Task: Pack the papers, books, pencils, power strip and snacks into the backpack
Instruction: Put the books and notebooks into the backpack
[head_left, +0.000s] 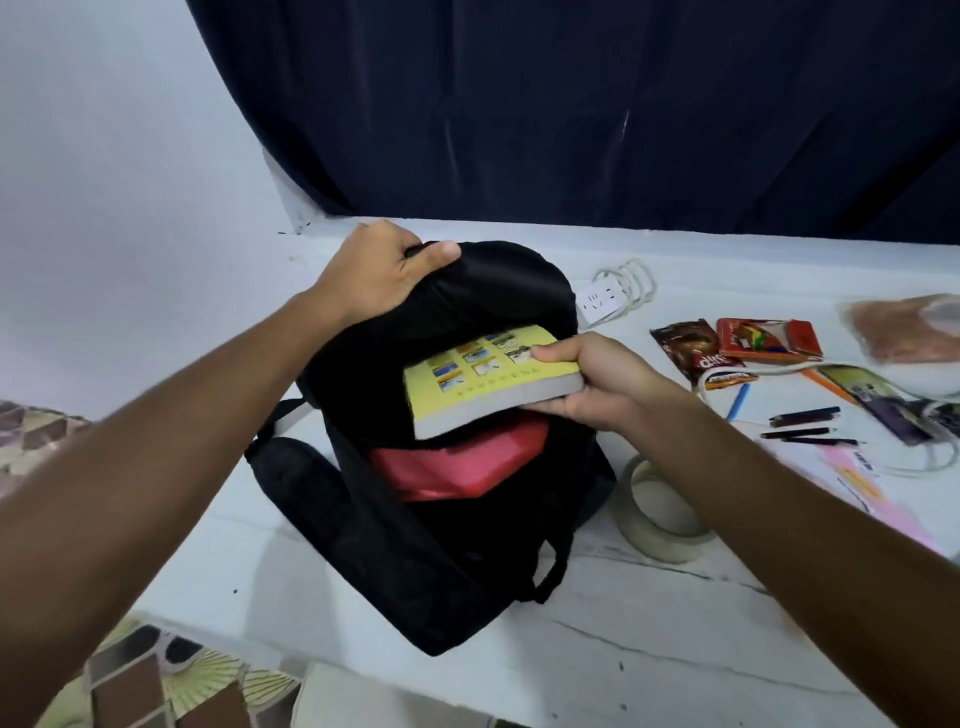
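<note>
Left hand (382, 273) grips the top flap of the black backpack (447, 525), fingers curled over the fabric, holding the mouth open. Backpack stands on the white worktop (649, 623), between the 2 forearms.

Just right of the left hand and lower: yellow book (483, 376), cover up, half inside the opening, far end under the flap. Beneath it, something red (457, 467) already sits in the bag; cannot tell what it is.

Right hand (597, 384) pinches the book's near right corner, thumb on the cover, fingers underneath.

Near the right hand, toward the camera: tape roll (662, 512). Beyond the right hand: white power strip (605, 301) with coiled cord. Further right: snack packets (737, 348), loose pencils (802, 423), pink paper strip (857, 478), all unpacked.

Step in hand, as judged: sliding a book in. Next move calls for pushing the book down past the red item while the left hand keeps the mouth wide, then releasing.
</note>
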